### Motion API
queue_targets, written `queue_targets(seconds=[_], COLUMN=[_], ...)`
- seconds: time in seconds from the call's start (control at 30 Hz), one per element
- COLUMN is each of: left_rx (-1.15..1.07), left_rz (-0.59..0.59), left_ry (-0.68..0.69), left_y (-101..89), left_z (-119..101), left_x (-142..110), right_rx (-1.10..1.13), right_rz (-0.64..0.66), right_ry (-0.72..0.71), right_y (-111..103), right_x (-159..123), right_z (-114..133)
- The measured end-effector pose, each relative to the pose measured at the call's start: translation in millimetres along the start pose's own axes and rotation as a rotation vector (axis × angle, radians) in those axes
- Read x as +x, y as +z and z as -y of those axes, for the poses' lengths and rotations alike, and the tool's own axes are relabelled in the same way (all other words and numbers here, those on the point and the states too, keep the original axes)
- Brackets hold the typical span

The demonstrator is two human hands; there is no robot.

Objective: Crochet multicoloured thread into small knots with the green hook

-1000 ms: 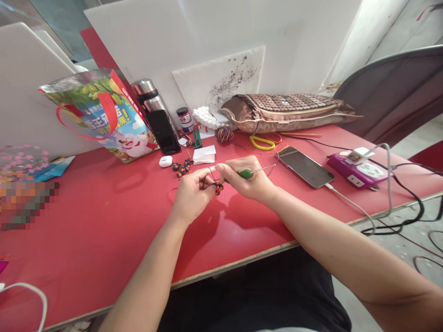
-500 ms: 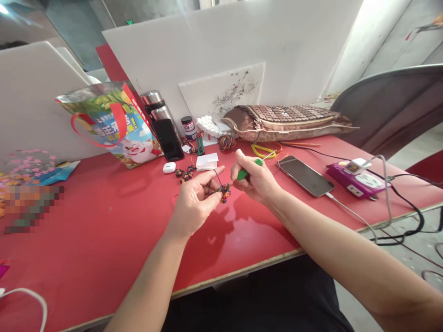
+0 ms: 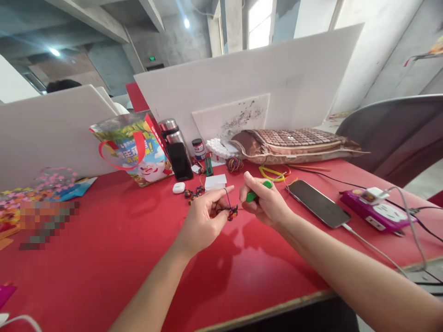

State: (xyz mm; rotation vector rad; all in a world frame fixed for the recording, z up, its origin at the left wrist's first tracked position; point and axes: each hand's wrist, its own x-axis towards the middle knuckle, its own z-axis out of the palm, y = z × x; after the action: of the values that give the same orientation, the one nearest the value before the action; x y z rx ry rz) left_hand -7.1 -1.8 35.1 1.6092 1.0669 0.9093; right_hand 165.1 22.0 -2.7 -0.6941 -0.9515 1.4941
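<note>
My left hand (image 3: 204, 219) pinches a small multicoloured crochet piece (image 3: 233, 213) between thumb and fingers. Its index finger is stretched out, with a dark strand of yarn (image 3: 227, 197) running from it down to the piece. My right hand (image 3: 265, 198) is closed around the green handle of a crochet hook (image 3: 255, 192). The thin metal end points left toward the piece, but whether it touches is too fine to make out. Both hands are above the red table, a short gap apart. Behind the left hand lie more multicoloured crochet pieces (image 3: 194, 193) and a folded white paper (image 3: 215, 181).
A ball of yarn (image 3: 234, 164), yellow-handled scissors (image 3: 272, 174) and a white earbud case (image 3: 178, 187) lie farther back. Rightward are a phone (image 3: 319, 203) with a cable and a purple power strip (image 3: 377, 211). A gift bag (image 3: 138, 152) and steel flask (image 3: 172, 131) stand behind.
The view has tilted up, so everything appears lower. My right hand with the crochet hook has drawn slightly away from the crochet piece; my left hand keeps its hold.
</note>
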Motion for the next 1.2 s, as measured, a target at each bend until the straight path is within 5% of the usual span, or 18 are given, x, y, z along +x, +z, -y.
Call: queue_targets(seconds=[0.13, 0.33, 0.57, 0.7, 1.2], left_rx=[-0.093, -0.307, -0.398, -0.463, -0.536], left_rz=[-0.007, -0.230, -0.182, -0.158, -0.070], left_ry=[0.026, 0.097, 0.006, -0.117, -0.176], left_y=[-5.2, -3.4, 8.6, 10.6, 3.8], left_z=[-17.4, -18.0, -2.0, 1.5, -2.7], left_x=[15.8, 35.1, 46.1, 48.0, 42.3], right_rx=[0.215, 0.610, 0.848, 0.920, 0.849], right_rz=[0.052, 0.018, 0.089, 0.067, 0.091], right_ry=[0.056, 0.085, 0.241, 0.325, 0.337], right_y=[8.4, 21.4, 4.9, -2.9, -13.2], right_x=[12.6, 20.2, 12.4, 10.5, 13.0], right_z=[8.5, 6.7, -6.7, -13.3, -15.6])
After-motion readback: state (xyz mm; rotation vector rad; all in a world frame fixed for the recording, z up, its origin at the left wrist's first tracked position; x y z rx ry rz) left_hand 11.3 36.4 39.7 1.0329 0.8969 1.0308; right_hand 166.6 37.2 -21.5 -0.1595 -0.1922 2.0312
